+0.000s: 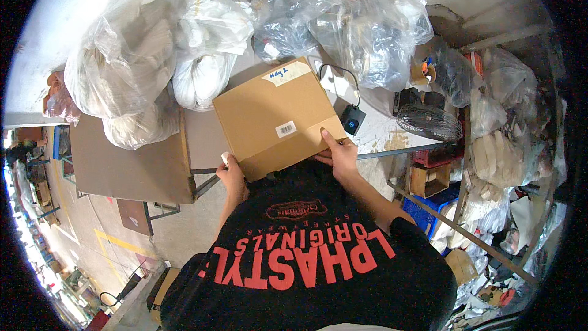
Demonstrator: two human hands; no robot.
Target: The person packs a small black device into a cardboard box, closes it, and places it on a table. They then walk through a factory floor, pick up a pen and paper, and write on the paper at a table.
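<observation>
A closed brown cardboard box is tilted in front of me, over the near edge of the table. It carries a small barcode label and a strip of pale tape with blue handwriting. My left hand grips its near left corner, and something white shows at the thumb tip. At the near right corner my right hand holds on, its thumb pressed on the top face. The fingers under the box are partly hidden. Just right of the box lies a small black device with a black cable on the white table top.
Large clear bags of white items and bags of dark items line the table's back. A black wire-caged fan stands at the right, near a wooden box and a blue crate. A brown board is on the left.
</observation>
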